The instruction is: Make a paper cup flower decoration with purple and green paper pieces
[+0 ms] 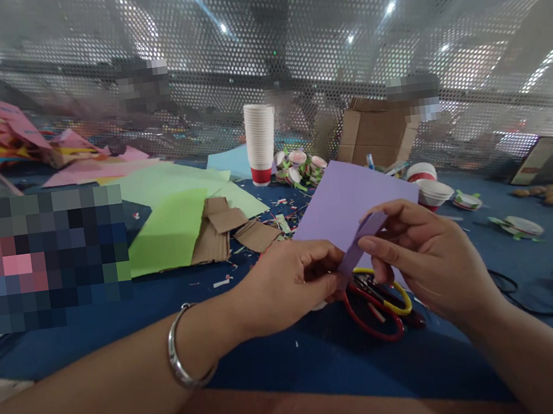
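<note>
A sheet of purple paper (pixel 344 202) is held over the blue table (pixel 295 359) with both hands. My left hand (pixel 289 286) pinches its lower edge from the left; a silver bangle (pixel 178 350) sits on that wrist. My right hand (pixel 427 259) is closed on a folded strip of the same sheet, thumb on top. Just under my hands lie scissors with red and yellow handles (pixel 379 302) on the table.
Green paper sheets (pixel 168 227) and brown cardboard scraps (pixel 231 229) lie to the left. A stack of white and red paper cups (pixel 259 142) stands behind, with cut cup pieces (pixel 299 167) beside it. More cups (pixel 430 188) sit right, near a cardboard box (pixel 373 131). A perforated screen (pixel 287 44) backs the table.
</note>
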Demonstrator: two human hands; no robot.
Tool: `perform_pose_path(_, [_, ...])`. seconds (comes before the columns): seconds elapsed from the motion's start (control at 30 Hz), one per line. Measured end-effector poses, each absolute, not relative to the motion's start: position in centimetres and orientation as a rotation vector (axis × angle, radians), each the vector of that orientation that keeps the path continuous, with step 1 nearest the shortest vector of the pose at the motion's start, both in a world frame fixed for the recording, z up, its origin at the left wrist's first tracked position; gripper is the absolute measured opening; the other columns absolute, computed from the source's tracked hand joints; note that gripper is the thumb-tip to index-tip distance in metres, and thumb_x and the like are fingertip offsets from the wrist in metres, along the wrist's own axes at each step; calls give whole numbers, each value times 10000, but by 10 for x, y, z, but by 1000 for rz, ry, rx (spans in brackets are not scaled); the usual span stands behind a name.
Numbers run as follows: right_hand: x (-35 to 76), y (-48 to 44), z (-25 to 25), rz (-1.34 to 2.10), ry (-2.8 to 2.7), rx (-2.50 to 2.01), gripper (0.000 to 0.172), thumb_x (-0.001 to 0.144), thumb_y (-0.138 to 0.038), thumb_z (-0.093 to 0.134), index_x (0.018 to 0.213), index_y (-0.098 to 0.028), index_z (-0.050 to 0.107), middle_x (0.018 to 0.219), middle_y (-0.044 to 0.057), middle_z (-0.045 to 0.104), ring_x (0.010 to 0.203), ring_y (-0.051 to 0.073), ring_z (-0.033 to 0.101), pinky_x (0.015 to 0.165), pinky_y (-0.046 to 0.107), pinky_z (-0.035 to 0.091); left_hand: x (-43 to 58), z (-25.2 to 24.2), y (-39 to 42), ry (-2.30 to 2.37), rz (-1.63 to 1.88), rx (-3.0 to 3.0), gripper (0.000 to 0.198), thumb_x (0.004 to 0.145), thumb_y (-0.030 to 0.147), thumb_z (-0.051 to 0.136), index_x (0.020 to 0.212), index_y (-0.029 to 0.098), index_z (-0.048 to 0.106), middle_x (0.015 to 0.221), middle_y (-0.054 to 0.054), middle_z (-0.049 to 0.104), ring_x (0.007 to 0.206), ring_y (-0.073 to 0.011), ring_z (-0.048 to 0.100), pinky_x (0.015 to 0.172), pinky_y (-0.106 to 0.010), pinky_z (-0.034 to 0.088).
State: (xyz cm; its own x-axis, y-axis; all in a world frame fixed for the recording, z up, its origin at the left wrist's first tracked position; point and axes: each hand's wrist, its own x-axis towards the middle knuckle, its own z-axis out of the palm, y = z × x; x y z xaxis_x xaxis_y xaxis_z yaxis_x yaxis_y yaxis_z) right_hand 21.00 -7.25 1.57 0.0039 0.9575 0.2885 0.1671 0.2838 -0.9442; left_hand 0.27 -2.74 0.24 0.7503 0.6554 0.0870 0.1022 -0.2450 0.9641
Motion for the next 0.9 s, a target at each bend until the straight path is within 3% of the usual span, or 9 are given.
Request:
perform_pose_path(0.4, [212, -75, 17, 818, -1411, -1139, 195, 856, -372, 806, 858, -207, 703, 484, -49, 641, 379, 57, 556, 401, 142, 377, 2, 7, -31, 533, 498, 1677, 67, 931, 211, 621, 948, 148, 637, 782, -1, 664, 673, -107, 668, 671, -227, 587])
perform_pose_path(0.57, [212, -76, 17, 826, -1360, -1167, 218, 863, -394, 797, 815, -204, 701, 442, -45, 627, 337, 40, 510, 361, 125, 329, -1, 12, -32, 519, 436, 1691, 99, 965, 258, 596, 940, 162, 597, 770, 16, 635, 607, -97, 653, 552, -191, 534])
perform_pose_path(0.77, [210, -75, 18, 837, -1340, -1210, 284, 816, -412, 834, 750, -190, 670, 406, -42, 600, 310, 49, 488, 340, 130, 322, -1, 9, -30, 522, 502, 1832, 123, 929, 281, 665, 925, 163, 630, 801, 2, 656, 717, -103, 618, 656, -213, 488])
perform_pose_path(0.9, [206, -75, 18, 850, -1339, -1200, 294, 763, -386, 878, 734, -185, 665, 403, -40, 605, 317, 58, 514, 347, 121, 339, 6, 4, -28, 546, 632, 1710, 194, 910, 338, 698, 883, 164, 615, 738, 30, 584, 645, -80, 515, 582, -204, 413])
